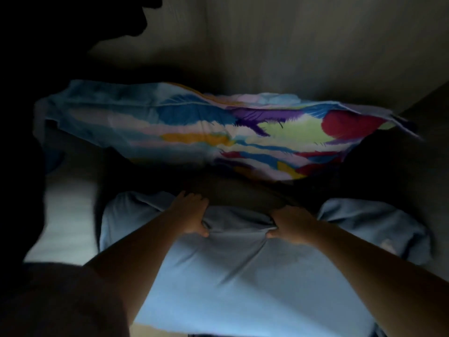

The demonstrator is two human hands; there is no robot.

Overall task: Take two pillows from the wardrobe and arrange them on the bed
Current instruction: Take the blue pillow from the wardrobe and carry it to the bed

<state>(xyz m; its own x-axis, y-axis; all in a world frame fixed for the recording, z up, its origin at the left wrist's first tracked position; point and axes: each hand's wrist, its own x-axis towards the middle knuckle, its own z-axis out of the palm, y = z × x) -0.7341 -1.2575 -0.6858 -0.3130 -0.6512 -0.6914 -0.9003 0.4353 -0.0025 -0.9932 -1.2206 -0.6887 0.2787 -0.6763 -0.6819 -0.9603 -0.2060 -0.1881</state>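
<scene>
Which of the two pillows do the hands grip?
The plain light blue pillow, nearest the camera. Left hand and right hand bunch its far edge. The multicoloured feather-print pillow beyond is untouched.

No words, labels, brand marks, numbers or signs can be read anywhere in this view. The feather-print pillow (218, 132) carries only coloured feather shapes, no lettering. The plain blue pillow (243, 276) just below it shows bare cloth with no tag or print. The picture is dim and blurred, so any small mark there would be too faint to make out.
</scene>
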